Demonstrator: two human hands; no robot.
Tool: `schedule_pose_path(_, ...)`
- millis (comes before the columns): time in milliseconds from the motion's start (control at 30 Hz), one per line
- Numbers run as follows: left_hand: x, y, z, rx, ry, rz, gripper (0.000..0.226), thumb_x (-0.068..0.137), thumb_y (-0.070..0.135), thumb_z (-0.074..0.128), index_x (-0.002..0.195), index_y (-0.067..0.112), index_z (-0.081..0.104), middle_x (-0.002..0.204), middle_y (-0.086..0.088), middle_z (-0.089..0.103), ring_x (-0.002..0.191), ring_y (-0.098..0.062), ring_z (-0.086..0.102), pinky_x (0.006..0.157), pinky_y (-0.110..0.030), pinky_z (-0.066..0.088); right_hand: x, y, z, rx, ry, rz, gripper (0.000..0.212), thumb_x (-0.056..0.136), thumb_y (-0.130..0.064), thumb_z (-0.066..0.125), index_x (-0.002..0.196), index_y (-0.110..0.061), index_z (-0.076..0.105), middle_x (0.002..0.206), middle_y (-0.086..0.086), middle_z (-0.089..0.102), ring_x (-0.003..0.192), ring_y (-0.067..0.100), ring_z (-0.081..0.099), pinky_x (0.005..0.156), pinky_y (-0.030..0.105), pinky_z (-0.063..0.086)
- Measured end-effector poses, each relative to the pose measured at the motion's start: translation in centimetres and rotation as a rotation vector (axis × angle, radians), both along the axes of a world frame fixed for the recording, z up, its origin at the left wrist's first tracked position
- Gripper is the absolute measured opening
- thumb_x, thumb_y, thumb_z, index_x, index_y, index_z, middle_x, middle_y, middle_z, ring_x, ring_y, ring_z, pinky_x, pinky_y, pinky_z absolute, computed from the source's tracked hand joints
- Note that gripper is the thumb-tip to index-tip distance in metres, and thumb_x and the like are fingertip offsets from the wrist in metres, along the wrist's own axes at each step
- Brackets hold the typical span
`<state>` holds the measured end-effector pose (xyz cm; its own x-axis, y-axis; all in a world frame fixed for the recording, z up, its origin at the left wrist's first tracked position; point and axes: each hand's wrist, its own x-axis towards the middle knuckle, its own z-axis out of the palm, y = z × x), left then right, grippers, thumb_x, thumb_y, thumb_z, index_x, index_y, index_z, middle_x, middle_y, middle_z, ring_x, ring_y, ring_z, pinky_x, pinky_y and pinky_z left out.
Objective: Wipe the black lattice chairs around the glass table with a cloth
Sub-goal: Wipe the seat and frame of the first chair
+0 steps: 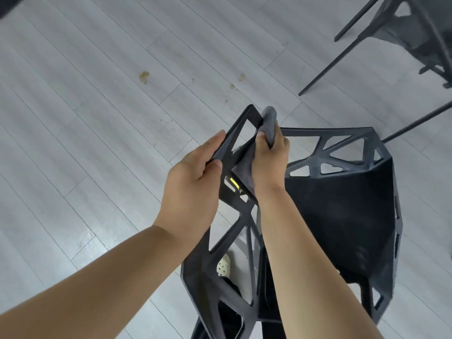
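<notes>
Wiping the black lattice chair (342, 209), which is standing on the plank floor (97, 118), with a grey cloth (270, 123)
The right hand (269, 157) is gripping the cloth round an upper strut; the left hand (193, 179) is clasping the frame beside it. Risk: the bunched cloth catching in a lattice opening

I lose the near chair (342, 204) at the bottom edge, so its legs are out of my sight. The second chair (415, 28) is cut by the top and right edges. The right hand (269, 162) covers the middle of the cloth (269, 118). The left hand (193, 182) has some fingers hidden under the near chair's bar. I cannot identify the small yellow thing (234, 183) below that bar. A pale shoe (223, 266) shows only through the lattice. There is a dark blur (7, 3) in the top-left corner.
</notes>
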<state>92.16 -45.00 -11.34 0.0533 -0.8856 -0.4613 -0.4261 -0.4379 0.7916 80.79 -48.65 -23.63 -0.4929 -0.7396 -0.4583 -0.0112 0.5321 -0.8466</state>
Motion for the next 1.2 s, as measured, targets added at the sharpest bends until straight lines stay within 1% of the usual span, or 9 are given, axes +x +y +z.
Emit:
schedule_pose_path(100,0.2,0.0,0.0,-0.003,0.03,-0.014,0.046,0.097,0.01,0.041,0.132,0.038,0.051,0.096,0.022,0.062,0.072,0.008,0.055,0.063,0.002,0.04,1.7,3.2,2.2,-0.12,0.058,0.116,0.044,0.097,-0.022,0.047,0.14,-0.023,0.043,0.125,-0.003,0.043,0.109,0.008,0.048,0.096,0.023,0.037)
schedule_pose_path(233,0.4,0.0,-0.2,-0.011,0.087,-0.015,0.046,0.096,0.009,0.04,0.131,0.034,0.053,0.123,0.022,0.059,0.108,0.013,0.052,0.091,-0.005,0.042,2.9,6.8,3.9,-0.225,0.338,0.312,0.049,0.087,-0.029,0.05,0.136,-0.023,0.05,0.12,-0.003,0.05,0.108,0.019,0.051,0.086,0.03,0.047)
schedule_pose_path(367,0.4,0.0,-0.4,-0.026,0.1,-0.007,0.043,0.097,0.011,0.039,0.128,0.035,0.057,0.097,0.027,0.066,0.092,0.01,0.061,0.078,-0.009,0.046,2.9,10.1,6.7,-0.278,0.599,0.434,0.048,0.085,-0.035,0.043,0.129,-0.022,0.057,0.104,0.001,0.056,0.088,0.022,0.056,0.065,0.036,0.051)
schedule_pose_path(467,0.4,0.2,-0.5,-0.034,0.09,-0.014,0.042,0.097,0.013,0.038,0.124,0.037,0.058,0.075,0.022,0.067,0.074,0.002,0.064,0.07,-0.012,0.049,4.5,13.2,7.0,-0.283,0.537,0.47,0.047,0.086,-0.033,0.045,0.131,-0.024,0.054,0.104,-0.001,0.056,0.086,0.019,0.056,0.065,0.032,0.05)
schedule_pose_path(600,0.2,0.5,-0.8,-0.055,0.014,-0.032,0.044,0.097,0.015,0.037,0.121,0.047,0.055,0.049,0.017,0.041,0.044,-0.003,0.035,0.044,-0.014,0.034,4.1,13.8,3.3,-0.133,0.503,0.403,0.042,0.085,-0.027,0.048,0.126,-0.027,0.057,0.109,-0.002,0.056,0.092,0.022,0.054,0.073,0.038,0.051)
schedule_pose_path(700,0.2,0.6,-1.0,-0.05,-0.023,-0.035,0.044,0.097,0.016,0.036,0.122,0.048,0.055,0.05,0.017,0.04,0.044,-0.004,0.03,0.04,-0.015,0.029,3.3,13.5,0.9,0.012,0.464,0.389,0.041,0.089,-0.021,0.054,0.129,-0.028,0.056,0.113,0.0,0.055,0.099,0.026,0.052,0.08,0.041,0.049)
schedule_pose_path(833,0.0,0.7,-0.9,-0.056,-0.074,-0.052,0.044,0.097,0.018,0.035,0.125,0.047,0.054,0.068,0.016,0.05,0.049,-0.005,0.034,0.041,-0.016,0.032,1.3,12.6,-1.9,0.314,0.351,0.447,0.044,0.095,-0.02,0.04,0.133,-0.04,0.049,0.113,0.002,0.049,0.109,0.027,0.048,0.079,0.035,0.042)
schedule_pose_path(967,-0.3,0.7,-0.7,-0.052,-0.118,-0.061,0.046,0.097,0.018,0.033,0.127,0.046,0.053,0.06,0.018,0.049,0.05,-0.008,0.032,0.041,-0.017,0.032,-0.2,12.0,-3.8,0.433,0.178,0.408,0.044,0.093,-0.024,0.037,0.126,-0.048,0.053,0.11,0.002,0.059,0.103,0.029,0.055,0.076,0.035,0.046)
schedule_pose_path(1200,-0.7,1.1,-0.1,-0.059,-0.159,-0.08,0.048,0.097,0.016,0.031,0.133,0.041,0.048,0.074,0.015,0.055,0.049,-0.007,0.036,0.037,-0.014,0.034,-1.1,14.5,-4.5,0.456,0.406,0.286,0.047,0.094,-0.015,0.04,0.134,-0.039,0.046,0.126,0.002,0.05,0.11,0.028,0.046,0.092,0.04,0.041)
